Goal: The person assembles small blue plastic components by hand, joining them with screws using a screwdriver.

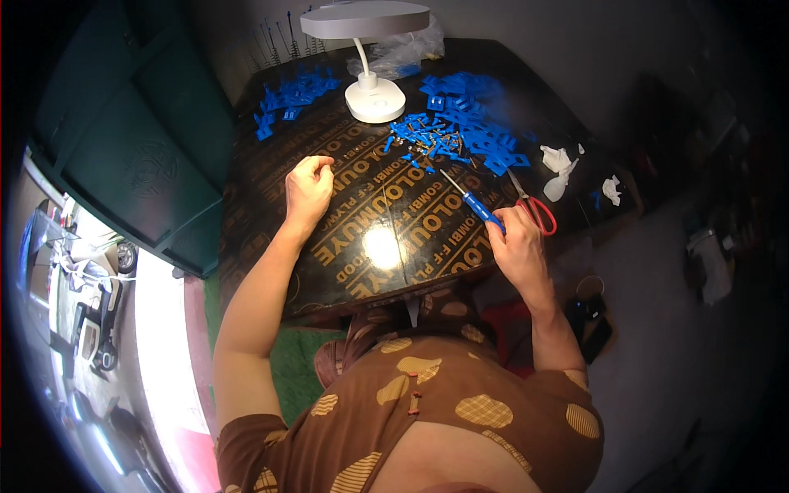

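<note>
In my right hand is a blue-handled screwdriver, its metal shaft aimed up and left toward a heap of small blue plastic parts with bits of metal. Beside that hand lie red-handled scissors, blades toward a pile of flat blue plastic pieces. My left hand rests over the left part of the dark printed plywood table. Its fingers are curled closed, and whatever they may hold is hidden or too small to name.
A white desk lamp stands at the far middle. Another blue plastic pile is to its left, a clear plastic bag behind it. Crumpled white scraps lie at the right. A dark green metal door stands left of the table.
</note>
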A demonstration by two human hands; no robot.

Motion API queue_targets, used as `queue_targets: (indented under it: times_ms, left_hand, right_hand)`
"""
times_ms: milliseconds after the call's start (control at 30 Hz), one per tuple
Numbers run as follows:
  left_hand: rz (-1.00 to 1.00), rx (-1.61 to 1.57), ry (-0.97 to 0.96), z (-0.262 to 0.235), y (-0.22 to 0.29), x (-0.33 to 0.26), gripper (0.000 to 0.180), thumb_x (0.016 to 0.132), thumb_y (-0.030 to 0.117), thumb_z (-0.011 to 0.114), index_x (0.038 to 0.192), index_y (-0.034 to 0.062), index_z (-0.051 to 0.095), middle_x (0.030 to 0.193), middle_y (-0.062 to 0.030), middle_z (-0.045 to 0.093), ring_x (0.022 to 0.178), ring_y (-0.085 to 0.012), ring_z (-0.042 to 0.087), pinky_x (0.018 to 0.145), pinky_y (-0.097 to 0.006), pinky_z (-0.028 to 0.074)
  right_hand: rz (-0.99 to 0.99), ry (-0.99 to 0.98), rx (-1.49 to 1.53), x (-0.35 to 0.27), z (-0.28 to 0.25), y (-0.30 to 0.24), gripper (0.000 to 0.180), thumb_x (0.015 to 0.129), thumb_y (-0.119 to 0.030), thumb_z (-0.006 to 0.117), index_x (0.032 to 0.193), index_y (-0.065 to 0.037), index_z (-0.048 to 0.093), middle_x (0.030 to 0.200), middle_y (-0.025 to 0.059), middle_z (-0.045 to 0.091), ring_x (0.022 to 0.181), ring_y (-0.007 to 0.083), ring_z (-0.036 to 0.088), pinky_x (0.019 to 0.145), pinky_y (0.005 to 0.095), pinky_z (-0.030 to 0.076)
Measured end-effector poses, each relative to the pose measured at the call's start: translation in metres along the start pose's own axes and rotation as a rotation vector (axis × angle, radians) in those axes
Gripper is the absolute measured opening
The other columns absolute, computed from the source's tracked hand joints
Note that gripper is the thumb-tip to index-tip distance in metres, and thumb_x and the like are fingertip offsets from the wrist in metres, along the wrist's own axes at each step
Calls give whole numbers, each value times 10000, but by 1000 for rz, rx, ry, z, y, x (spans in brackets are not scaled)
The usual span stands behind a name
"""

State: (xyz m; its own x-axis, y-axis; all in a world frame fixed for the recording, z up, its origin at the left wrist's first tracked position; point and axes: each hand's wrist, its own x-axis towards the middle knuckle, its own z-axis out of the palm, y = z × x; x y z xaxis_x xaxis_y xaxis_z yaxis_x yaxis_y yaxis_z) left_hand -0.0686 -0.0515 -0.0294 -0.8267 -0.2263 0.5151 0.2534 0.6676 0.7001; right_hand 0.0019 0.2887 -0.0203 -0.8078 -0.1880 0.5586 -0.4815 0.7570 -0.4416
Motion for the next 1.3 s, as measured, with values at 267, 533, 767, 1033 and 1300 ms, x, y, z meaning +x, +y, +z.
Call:
queue_targets:
  times_ms: [267, 533, 767, 1033, 1300]
  left_hand:
    - [-16, -12, -17, 0, 3, -2, 204, 831, 61, 562, 961, -38, 685, 862, -129, 673, 647, -179, 629, 640, -295, 490]
    - [19, 135, 39, -1, 10, -2, 191, 835, 83, 560, 950, 10, 694, 837, -98, 647, 687, -214, 629, 661, -328, 491]
    - [133, 91, 14, 3, 9, -4, 147, 809, 48, 594, 910, -9, 684, 891, -123, 610, 746, -259, 618, 699, -364, 490]
    - [259, 116, -43, 12, 8, -4, 99, 792, 31, 627, 869, -14, 669, 928, -140, 600, 866, -302, 597, 770, -382, 482]
    - [424, 183, -197, 40, 40, 13, 147, 803, 54, 637, 937, -6, 638, 976, -151, 570, 924, -317, 578, 797, -390, 485]
  right_hand:
    - [2, 42, -153, -1, 11, 4, 144, 825, -108, 668, 853, -3, 575, 821, 165, 579, 731, 350, 599, 628, 444, 473]
    - [40, 56, -179, 7, 22, 5, 182, 828, -171, 670, 880, -24, 578, 823, 160, 587, 751, 340, 602, 645, 443, 482]
    - [20, 61, -184, 7, 21, 4, 198, 822, -184, 678, 911, -32, 588, 845, 159, 577, 756, 341, 603, 649, 442, 486]
    - [-73, 225, -108, 2, 10, -3, 260, 794, -126, 699, 993, 2, 592, 937, 139, 532, 883, 312, 567, 742, 403, 479]
    - [-76, 294, 148, -2, 22, 5, 220, 810, -57, 668, 1001, 18, 589, 960, 144, 539, 881, 310, 558, 764, 397, 462]
